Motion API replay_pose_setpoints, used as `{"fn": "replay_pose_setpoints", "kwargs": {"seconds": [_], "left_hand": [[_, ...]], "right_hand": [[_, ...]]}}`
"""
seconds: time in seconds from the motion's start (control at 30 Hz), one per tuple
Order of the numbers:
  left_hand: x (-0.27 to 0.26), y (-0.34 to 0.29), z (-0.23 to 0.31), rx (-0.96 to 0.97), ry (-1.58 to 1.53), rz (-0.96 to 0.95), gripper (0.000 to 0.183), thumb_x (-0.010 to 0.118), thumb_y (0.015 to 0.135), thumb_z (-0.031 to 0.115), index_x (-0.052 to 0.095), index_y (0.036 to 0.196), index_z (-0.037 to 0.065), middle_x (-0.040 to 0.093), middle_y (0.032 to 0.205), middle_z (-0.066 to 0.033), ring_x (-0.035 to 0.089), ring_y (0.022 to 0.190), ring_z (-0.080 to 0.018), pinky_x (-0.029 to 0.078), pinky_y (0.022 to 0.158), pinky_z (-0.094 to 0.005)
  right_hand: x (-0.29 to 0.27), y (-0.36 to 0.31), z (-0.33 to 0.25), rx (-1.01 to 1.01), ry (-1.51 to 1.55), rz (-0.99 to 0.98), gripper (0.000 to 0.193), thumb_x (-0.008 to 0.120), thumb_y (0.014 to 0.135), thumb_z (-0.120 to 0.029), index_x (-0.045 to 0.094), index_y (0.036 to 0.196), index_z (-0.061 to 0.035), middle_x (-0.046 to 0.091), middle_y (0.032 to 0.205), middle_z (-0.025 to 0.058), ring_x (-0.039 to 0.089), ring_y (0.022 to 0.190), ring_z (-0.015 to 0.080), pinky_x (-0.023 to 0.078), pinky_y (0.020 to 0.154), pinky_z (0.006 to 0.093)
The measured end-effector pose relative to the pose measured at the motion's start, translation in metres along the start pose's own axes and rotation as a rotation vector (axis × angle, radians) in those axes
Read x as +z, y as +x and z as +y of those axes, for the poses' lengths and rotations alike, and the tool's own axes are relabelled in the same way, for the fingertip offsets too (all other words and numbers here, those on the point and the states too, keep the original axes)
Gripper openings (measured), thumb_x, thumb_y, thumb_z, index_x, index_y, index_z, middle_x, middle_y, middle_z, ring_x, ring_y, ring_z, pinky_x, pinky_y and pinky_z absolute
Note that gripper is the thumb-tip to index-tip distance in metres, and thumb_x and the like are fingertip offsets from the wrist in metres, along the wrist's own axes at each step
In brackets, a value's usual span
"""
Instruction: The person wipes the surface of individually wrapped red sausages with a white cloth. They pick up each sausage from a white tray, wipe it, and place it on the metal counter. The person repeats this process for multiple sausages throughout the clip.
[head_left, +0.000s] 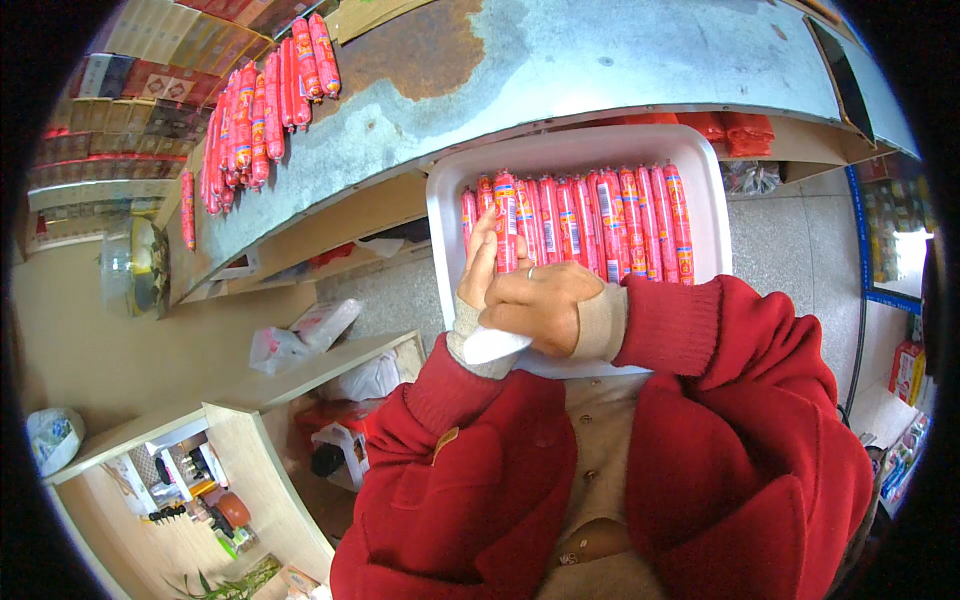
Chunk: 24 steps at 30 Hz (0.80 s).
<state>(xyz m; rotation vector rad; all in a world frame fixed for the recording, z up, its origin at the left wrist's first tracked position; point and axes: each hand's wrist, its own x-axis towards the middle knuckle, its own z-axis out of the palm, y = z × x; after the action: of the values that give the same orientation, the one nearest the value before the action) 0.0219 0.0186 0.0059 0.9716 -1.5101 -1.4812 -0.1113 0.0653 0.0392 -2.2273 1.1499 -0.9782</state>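
Observation:
A red-wrapped sausage (507,215) stands out in front of a row of like sausages (610,225) in a white plastic tub (712,200). My left hand (478,265) has its fingers along the sausage's left side and appears to hold it; its thumb is hidden. Across it lies my right hand (550,303), closed, with a ring on one finger. From under the right fist shows a smooth white cloth or tissue (497,345) over my left wrist. The sausage's lower end is hidden behind the right hand.
More red sausages (245,120) are heaped at the left of a worn metal counter (600,60); one lies apart at its edge. Below left is a wooden shelf unit (240,400) with bags and small goods. Packed shelves (130,100) stand beyond. A blue-framed case (895,240) is at right.

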Motion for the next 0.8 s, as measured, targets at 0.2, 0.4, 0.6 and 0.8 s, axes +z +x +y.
{"fn": "replay_pose_setpoints", "kwargs": {"seconds": [0.2,0.4,0.6,0.8], "left_hand": [[0.013,0.008,0.010,-0.429,-0.528,-0.086,0.053,0.050,0.091,0.000,0.030,0.140,0.004,0.053,0.118,-0.0077,0.051,0.109,-0.0140,0.041,0.094,-0.0278],[0.016,0.001,0.009,-0.095,0.421,-0.255,0.059,0.064,0.080,0.002,0.041,0.135,0.005,0.050,0.093,-0.0074,0.048,0.066,-0.0102,0.043,0.062,-0.0212],[0.019,0.004,0.019,0.423,0.787,-0.498,0.056,0.075,0.069,0.013,0.056,0.122,0.010,0.053,0.110,-0.0111,0.054,0.095,-0.0255,0.045,0.083,-0.0352],[0.028,-0.004,0.028,0.506,1.000,-0.798,0.054,0.075,0.068,0.025,0.059,0.118,0.014,0.052,0.125,-0.0110,0.043,0.124,-0.0319,0.035,0.100,-0.0461]], "right_hand": [[-0.026,0.013,0.047,0.159,-0.012,0.306,0.016,0.059,0.078,-0.012,0.061,0.094,-0.0095,0.059,0.093,0.0119,0.060,0.085,0.0339,0.051,0.070,0.0409],[-0.043,0.008,0.066,0.388,-0.052,0.328,0.013,0.059,0.082,-0.016,0.062,0.092,-0.0098,0.059,0.090,0.0151,0.060,0.084,0.0377,0.049,0.072,0.0456],[-0.054,0.007,0.073,0.418,-0.036,0.390,0.016,0.057,0.080,-0.015,0.064,0.093,-0.0074,0.062,0.087,0.0181,0.060,0.084,0.0381,0.048,0.073,0.0450],[-0.069,0.002,0.075,0.470,-0.021,0.462,0.017,0.056,0.081,-0.017,0.064,0.089,-0.0041,0.063,0.082,0.0192,0.060,0.080,0.0379,0.048,0.072,0.0446]]}}
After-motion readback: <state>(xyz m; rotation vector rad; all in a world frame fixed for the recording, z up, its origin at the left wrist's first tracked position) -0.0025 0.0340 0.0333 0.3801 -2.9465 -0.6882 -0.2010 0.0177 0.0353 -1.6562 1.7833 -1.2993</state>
